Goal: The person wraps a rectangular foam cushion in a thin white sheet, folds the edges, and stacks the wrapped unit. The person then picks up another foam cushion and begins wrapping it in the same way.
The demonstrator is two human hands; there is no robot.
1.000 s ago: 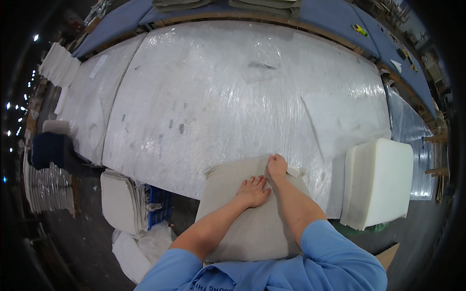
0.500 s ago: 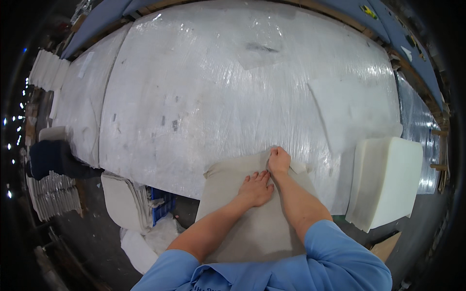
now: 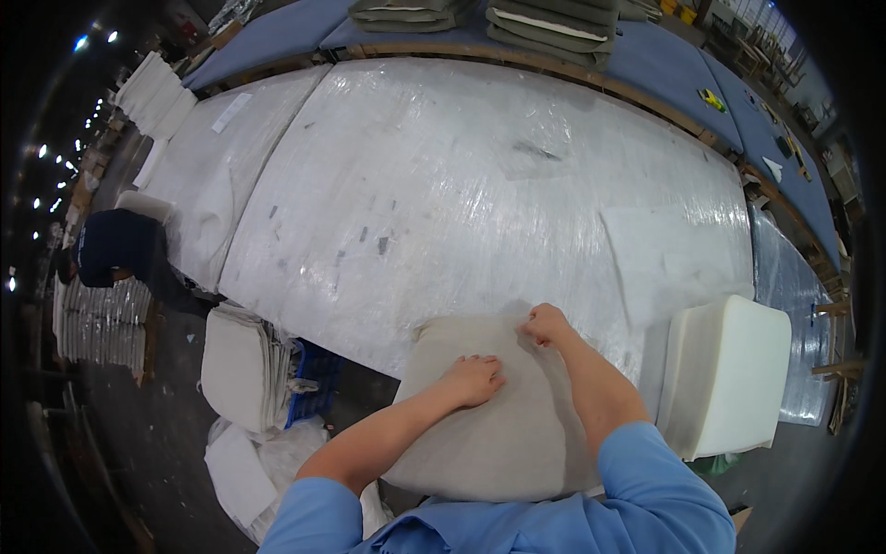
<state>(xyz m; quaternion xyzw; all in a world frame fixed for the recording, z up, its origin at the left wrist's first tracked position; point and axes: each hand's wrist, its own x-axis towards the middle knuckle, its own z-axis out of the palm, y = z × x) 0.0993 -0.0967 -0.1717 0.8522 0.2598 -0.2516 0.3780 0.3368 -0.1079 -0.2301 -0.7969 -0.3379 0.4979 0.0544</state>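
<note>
A grey-beige fabric cushion cover [image 3: 498,443], filled out flat and squarish like a seat cushion, lies at the near edge of the plastic-wrapped table, close against my body. My left hand [image 3: 475,379] rests on top of it, fingers apart and slightly bent, holding nothing. At the far right corner, my right hand [image 3: 546,325] is closed on the cover's edge; the fingertips and the pinched cloth are partly hidden. Soft creases run from that corner down the right side.
A stack of white foam pads [image 3: 729,379] stands on the table to the right. Pale cushion pieces [image 3: 242,369] are stacked beside a blue crate [image 3: 314,380] at left. Another person [image 3: 125,249] bends at the far left. Folded grey covers [image 3: 551,28] lie on the blue table beyond.
My view has tilted up, showing more of the far table. The raised flap at the cover's far edge now lies flatter. My left hand has drawn back a little from my right.
</note>
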